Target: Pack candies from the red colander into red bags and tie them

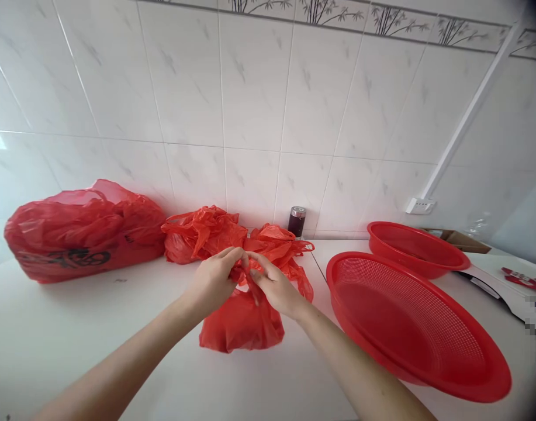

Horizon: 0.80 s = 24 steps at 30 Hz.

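Holds the gathered top of a small red bag (242,327) in the left hand (217,275) and right hand (279,286), with fingers bent close together around the plastic. Rests the bag's rounded bottom on a white table (162,362), in front of crumpled red bags (201,237) and a dark flask (297,223), left of a wide red basket (390,316), right of a large red sack (92,234).

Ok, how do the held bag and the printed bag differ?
The held bag is small; the printed bag is much larger.
The left hand and right hand grip the held bag's top; neither touches the printed bag.
Both are red.
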Each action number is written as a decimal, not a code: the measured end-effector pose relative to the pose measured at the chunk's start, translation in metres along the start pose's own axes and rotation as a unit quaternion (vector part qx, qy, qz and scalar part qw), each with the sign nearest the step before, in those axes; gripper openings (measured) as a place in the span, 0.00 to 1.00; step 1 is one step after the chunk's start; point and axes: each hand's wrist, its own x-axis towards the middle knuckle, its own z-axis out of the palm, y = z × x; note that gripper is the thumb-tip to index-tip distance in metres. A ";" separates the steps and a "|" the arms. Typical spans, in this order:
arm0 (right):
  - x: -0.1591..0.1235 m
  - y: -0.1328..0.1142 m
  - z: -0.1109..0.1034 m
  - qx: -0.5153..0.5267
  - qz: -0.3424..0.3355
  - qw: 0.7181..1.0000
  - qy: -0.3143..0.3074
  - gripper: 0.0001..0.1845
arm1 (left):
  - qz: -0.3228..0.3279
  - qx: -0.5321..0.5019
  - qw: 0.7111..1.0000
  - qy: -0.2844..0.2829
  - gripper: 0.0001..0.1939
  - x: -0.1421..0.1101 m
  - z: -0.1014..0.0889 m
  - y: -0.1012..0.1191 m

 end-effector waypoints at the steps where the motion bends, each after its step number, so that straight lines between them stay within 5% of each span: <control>1: -0.001 0.000 0.000 0.022 0.006 1.000 -0.018 0.14 | 0.012 0.004 1.000 0.018 0.12 0.000 0.002 0.001; 4: -0.006 -0.004 -0.001 0.058 0.008 0.998 -0.037 0.13 | 0.027 -0.014 1.000 0.000 0.13 -0.003 0.006 0.002; 8: -0.021 0.008 -0.007 0.009 -0.002 0.999 0.048 0.18 | -0.042 0.001 0.995 -0.091 0.16 -0.023 0.006 -0.021; 12: -0.039 0.060 -0.017 0.042 0.072 0.991 0.105 0.20 | -0.156 -0.018 0.968 -0.196 0.19 -0.069 -0.001 -0.071; 15: -0.045 0.098 -0.017 0.032 0.132 0.983 0.123 0.21 | -0.218 -0.093 0.931 -0.276 0.21 -0.096 -0.005 -0.088; 21: -0.044 0.103 0.022 -0.151 0.063 0.970 0.182 0.22 | -0.202 -0.038 0.978 -0.045 0.24 -0.076 0.022 -0.064; 24: -0.047 0.108 0.049 -0.269 0.061 0.941 0.196 0.18 | -0.195 -0.025 0.980 -0.017 0.22 -0.061 0.060 -0.060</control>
